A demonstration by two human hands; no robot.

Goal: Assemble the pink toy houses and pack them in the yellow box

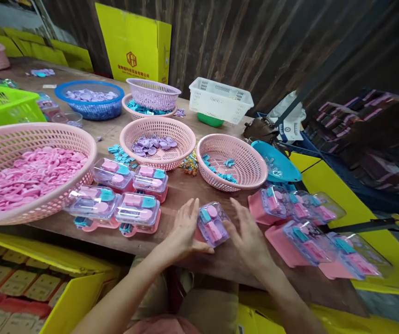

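Note:
In the head view a small pink case with a clear lid (213,223) lies on the brown table near its front edge. Pink and blue plastic parts show through the lid. My left hand (184,228) is at its left side, fingers stretched out and the thumb along the near edge. Opposite it, my right hand (250,234) is spread, its thumb close to the case; whether it touches I cannot tell. Similar lidded cases (138,208) stand in a group to the left. More filled cases (303,241) are grouped at the right edge.
Beyond my hands stand pink baskets with purple pieces (157,160) and blue pieces (232,180). A large pink basket (49,208) of pink parts sits left. Further back are a blue basket (93,111), a white basket (216,103) and a yellow carton (133,51).

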